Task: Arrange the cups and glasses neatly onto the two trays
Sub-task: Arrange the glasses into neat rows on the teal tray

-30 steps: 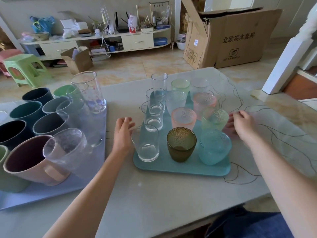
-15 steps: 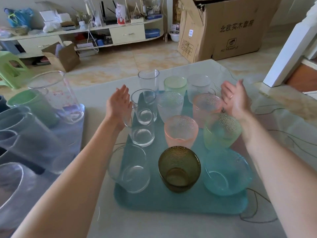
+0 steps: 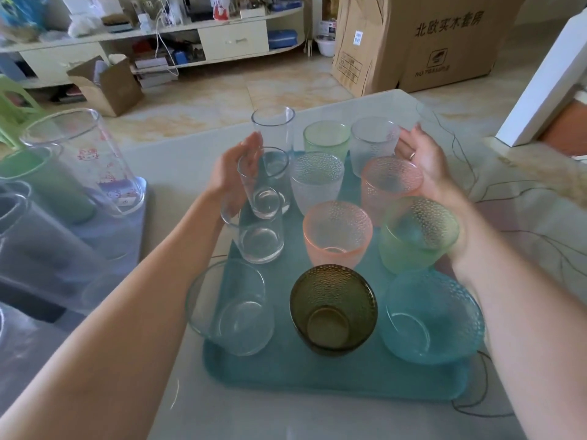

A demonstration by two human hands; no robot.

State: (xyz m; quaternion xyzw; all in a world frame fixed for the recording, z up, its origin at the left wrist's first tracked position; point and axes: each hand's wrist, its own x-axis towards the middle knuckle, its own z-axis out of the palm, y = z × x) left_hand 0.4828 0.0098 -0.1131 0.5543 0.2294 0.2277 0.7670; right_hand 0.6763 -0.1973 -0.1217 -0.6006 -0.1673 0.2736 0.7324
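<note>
A teal tray in front of me holds several glasses in rows: clear tumblers on the left, textured pink, green, white, olive and blue ones to the right. My left hand is flat against the left column, palm on a clear tumbler. My right hand is flat against the right column, beside a pink glass and a white one. Both hands have spread fingers and hold nothing. At the left, a lilac tray carries a tall printed glass and blurred mugs.
The table is pale glass with a line pattern; its far edge lies just behind the glasses. Beyond it on the floor are a large cardboard box, a small open box, a low shelf unit and a green stool.
Both hands rose from the table at the tray's sides and moved forward to press against the far glass columns. The camera leaned in closer over the teal tray.
</note>
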